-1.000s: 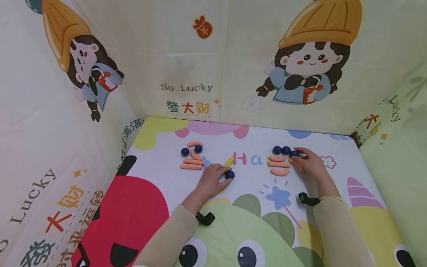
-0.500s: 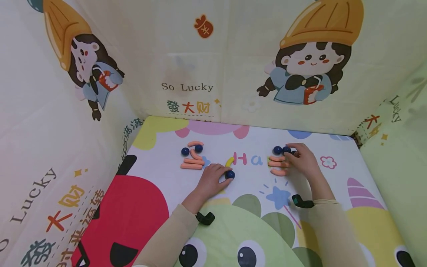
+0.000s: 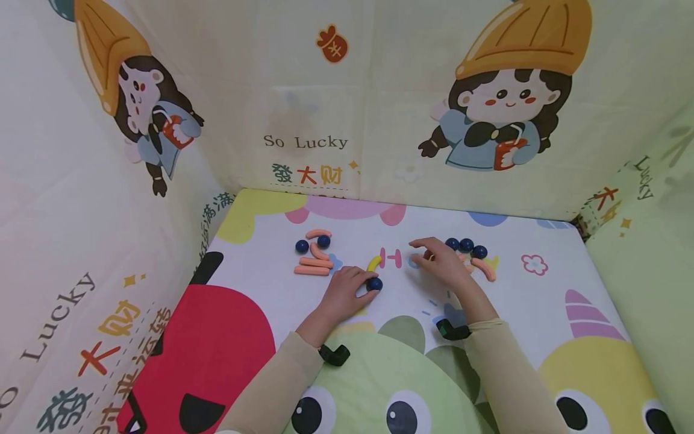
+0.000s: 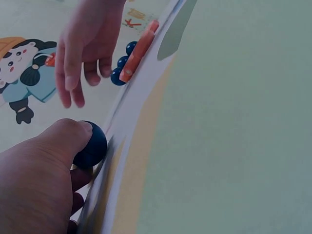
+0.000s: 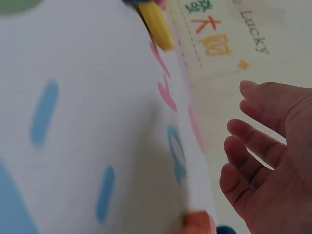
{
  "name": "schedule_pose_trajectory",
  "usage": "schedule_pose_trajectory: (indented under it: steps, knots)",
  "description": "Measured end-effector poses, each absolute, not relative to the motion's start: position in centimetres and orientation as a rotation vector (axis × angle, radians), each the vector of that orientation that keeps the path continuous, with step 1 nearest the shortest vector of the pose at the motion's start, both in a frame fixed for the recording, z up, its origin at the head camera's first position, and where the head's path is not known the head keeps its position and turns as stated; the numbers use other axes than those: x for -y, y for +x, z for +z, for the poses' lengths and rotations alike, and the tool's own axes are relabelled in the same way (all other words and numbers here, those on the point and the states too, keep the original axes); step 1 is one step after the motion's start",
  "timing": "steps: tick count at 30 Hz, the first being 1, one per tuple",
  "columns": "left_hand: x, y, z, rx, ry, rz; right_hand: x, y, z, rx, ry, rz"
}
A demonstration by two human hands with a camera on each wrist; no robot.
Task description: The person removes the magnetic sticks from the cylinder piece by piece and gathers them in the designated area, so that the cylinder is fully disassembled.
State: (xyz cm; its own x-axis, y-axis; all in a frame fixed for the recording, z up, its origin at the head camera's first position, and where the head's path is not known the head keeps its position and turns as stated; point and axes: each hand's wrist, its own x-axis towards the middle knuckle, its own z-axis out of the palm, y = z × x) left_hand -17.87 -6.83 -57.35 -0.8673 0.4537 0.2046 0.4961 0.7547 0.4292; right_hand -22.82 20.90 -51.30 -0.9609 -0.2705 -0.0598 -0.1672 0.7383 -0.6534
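My left hand (image 3: pixel 341 292) pinches a dark blue ball (image 3: pixel 374 284) between thumb and fingers on the table; the ball (image 4: pixel 96 148) shows large in the left wrist view. Just behind it lies a small yellow curved piece (image 3: pixel 373 263). My right hand (image 3: pixel 443 262) hovers over the printed letters, fingers loosely bent and holding nothing, as the right wrist view of this hand (image 5: pixel 273 151) confirms. Behind and to its right sits a row of dark blue balls (image 3: pixel 466 245). A salmon-pink sausage-shaped piece (image 3: pixel 484 269) lies beside the row; other pink pieces are mostly hidden by the right hand.
On the left of the table is another group: two dark blue balls (image 3: pixel 302 246) and several pink sausage-shaped pieces (image 3: pixel 311 270). A cartoon-printed cloth (image 3: pixel 401 343) covers the table. Printed curtains (image 3: pixel 390 120) rise at the back and both sides.
My right hand has left the ball at the right end of the row and moved left, toward the yellow piece, with nothing in it. The left hand keeps its grip in place.
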Motion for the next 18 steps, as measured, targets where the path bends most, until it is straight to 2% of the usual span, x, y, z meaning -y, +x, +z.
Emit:
schedule_pose_trajectory:
  steps: [18]
  knots:
    - [6.8,-18.0,-57.4,2.846,-0.787,-0.721,-15.1,-23.6,-53.5,-2.716,-0.622,-1.083]
